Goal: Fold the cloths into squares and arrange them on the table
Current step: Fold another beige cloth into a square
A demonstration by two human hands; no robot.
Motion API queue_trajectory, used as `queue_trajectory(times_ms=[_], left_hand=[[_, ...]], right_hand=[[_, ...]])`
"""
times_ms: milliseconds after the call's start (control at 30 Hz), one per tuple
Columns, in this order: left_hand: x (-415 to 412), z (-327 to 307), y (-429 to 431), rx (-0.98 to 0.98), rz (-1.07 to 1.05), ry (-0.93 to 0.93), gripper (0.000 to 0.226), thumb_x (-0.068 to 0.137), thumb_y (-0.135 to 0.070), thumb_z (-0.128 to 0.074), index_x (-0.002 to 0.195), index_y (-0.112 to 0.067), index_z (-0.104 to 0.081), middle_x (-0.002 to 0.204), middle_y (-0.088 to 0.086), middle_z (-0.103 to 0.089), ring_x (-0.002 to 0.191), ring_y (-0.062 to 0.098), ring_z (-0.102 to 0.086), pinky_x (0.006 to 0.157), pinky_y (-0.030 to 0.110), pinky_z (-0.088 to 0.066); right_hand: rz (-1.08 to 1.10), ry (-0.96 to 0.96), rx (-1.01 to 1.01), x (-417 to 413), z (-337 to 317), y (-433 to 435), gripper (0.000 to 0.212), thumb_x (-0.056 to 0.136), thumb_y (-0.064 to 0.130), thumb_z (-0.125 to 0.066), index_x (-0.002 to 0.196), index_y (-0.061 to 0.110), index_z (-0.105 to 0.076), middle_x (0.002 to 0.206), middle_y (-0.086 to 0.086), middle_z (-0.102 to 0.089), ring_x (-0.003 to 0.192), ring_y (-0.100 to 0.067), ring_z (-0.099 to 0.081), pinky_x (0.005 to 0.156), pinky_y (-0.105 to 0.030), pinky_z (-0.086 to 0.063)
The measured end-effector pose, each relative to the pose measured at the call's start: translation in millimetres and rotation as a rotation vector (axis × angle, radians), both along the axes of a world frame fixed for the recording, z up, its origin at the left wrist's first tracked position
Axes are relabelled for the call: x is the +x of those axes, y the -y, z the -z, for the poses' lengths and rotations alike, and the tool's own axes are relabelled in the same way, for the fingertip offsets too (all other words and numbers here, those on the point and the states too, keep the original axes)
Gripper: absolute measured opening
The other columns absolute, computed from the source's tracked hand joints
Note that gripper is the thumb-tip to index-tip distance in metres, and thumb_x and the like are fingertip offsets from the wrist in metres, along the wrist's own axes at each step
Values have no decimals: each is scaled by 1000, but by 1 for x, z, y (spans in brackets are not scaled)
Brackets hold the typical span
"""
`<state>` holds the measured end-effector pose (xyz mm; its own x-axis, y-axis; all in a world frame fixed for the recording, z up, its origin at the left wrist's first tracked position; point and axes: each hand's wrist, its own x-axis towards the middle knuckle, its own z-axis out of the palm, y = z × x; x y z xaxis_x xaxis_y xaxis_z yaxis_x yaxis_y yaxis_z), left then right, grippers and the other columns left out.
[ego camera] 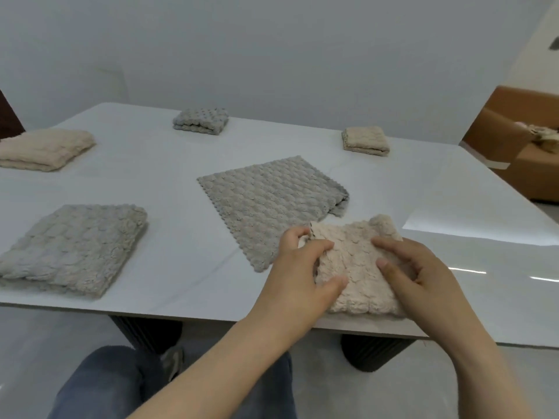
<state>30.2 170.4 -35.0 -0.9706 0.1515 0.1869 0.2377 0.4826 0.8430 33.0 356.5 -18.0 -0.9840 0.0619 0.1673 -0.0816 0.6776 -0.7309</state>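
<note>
Beige cloth (357, 261) on white table (151, 182); grey wall (272, 55)

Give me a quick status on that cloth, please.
Left hand pinches beige cloth; right hand holds it too. Flat grey cloth adjoining, not blocking.

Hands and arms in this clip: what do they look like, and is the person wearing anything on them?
The left hand and right hand are bare: no gloves, rings or watch visible. The nails look short and unpainted. The left forearm and right forearm are uncovered to the frame's edge, so no sleeve shows.
</note>
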Motion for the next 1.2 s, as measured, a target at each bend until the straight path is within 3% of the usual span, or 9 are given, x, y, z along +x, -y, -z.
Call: queue_trajectory(times_ms=[67, 233, 367, 533, 633, 800, 933, 1200], left_hand=[[-6, 3, -20, -6, 25, 2, 53, 82, -34, -68, 131, -24, -52, 140, -12, -22, 97, -6, -46, 91, 14, -40], [-21, 13, -59, -12, 75, 10, 51, 83, -31, -67, 131, -22, -51, 141, -8, -23, 104, 3, -46, 94, 14, -38], [-34, 18, -83, -24, 99, 7, 51, 84, -29, -66, 131, -19, -50, 141, -5, -21, 105, 10, -50, 96, 16, -39], [-50, 26, -108, -63, 129, -67, 56, 88, -25, -61, 139, -17, -40, 142, 2, -23, 119, 17, -46, 104, 22, -36], [-56, 34, -114, -110, 149, -94, 52, 90, -24, -59, 138, -16, -42, 143, 7, -25, 130, 20, -37, 109, 25, -29], [-60, 41, -112, -226, 136, -99, 47, 93, -33, -53, 136, -17, -46, 144, 7, -27, 133, 22, -28, 111, 28, -23], [-59, 37, -101, -177, 146, -75, 47, 90, -32, -57, 134, -20, -47, 143, 4, -28, 130, 21, -34, 111, 29, -28], [-51, 22, -56, -134, 125, -105, 44, 90, -26, -57, 133, -20, -47, 135, -3, -36, 122, 15, -42, 103, 32, -39]], right_hand=[[46, 7, 4, -1, 1, -14, 30, 92, 22, -59, 119, 35, -61, 120, 10, -51, 107, -4, -48, 78, -9, -34], [107, 28, 28, -9, 5, -44, 36, 89, 26, -62, 125, 30, -59, 121, 8, -48, 108, -5, -45, 88, -21, -32], [149, 17, 77, -19, 13, -64, 40, 90, 24, -62, 129, 26, -58, 126, 4, -48, 110, -7, -45, 91, -23, -32], [204, 11, 167, -34, 28, -82, 43, 90, 22, -63, 132, 24, -54, 139, -6, -43, 127, -21, -44, 96, -26, -33], [229, 22, 191, -41, 38, -89, 42, 90, 24, -62, 131, 23, -55, 140, -8, -42, 127, -23, -44, 96, -25, -32], [263, 14, 187, -42, 48, -89, 40, 91, 28, -61, 130, 24, -56, 141, -6, -42, 130, -21, -42, 96, -27, -32], [284, -19, 266, -42, 40, -85, 39, 88, 25, -64, 127, 21, -60, 143, -10, -41, 132, -27, -39, 104, -37, -35], [158, -109, 295, -40, 21, -45, 37, 87, 14, -63, 123, 18, -61, 131, -2, -53, 122, -18, -48, 95, -21, -30]])
